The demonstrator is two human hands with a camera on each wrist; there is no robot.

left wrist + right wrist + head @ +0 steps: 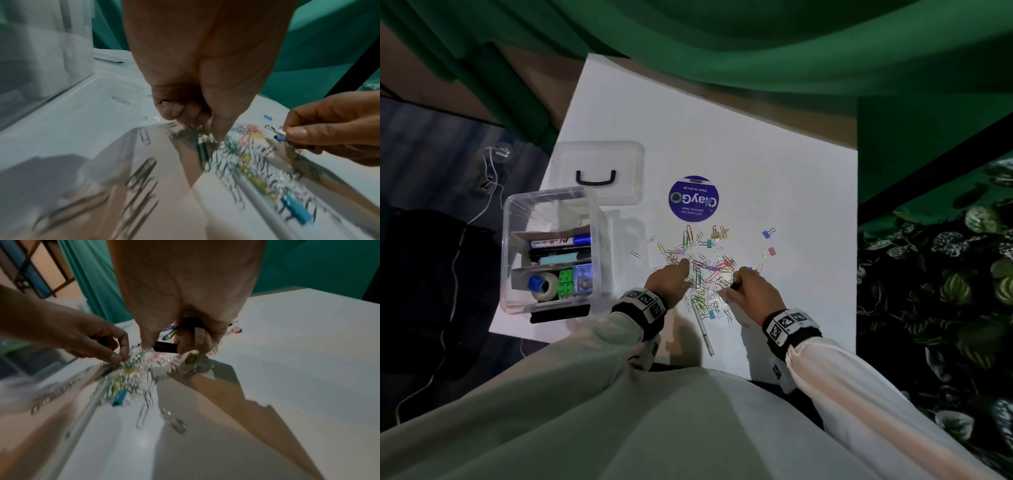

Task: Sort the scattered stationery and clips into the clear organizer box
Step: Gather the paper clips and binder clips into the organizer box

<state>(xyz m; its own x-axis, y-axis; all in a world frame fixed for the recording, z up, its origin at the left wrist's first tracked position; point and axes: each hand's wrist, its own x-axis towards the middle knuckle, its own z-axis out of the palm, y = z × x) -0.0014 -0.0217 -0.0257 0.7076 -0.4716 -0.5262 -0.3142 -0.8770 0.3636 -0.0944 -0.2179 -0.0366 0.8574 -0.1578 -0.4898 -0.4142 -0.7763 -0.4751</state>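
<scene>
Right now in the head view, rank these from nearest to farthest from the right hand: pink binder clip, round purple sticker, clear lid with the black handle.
From the right hand:
1. pink binder clip, just beyond it, slightly right.
2. round purple sticker, farther back, toward the left.
3. clear lid, far left, behind the organizer box.

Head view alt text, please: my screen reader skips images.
Both hands, left hand and right hand, pick at a pile of coloured paper clips on a white table. A clear organizer box holding markers and tape stands at left, its lid behind it.
</scene>
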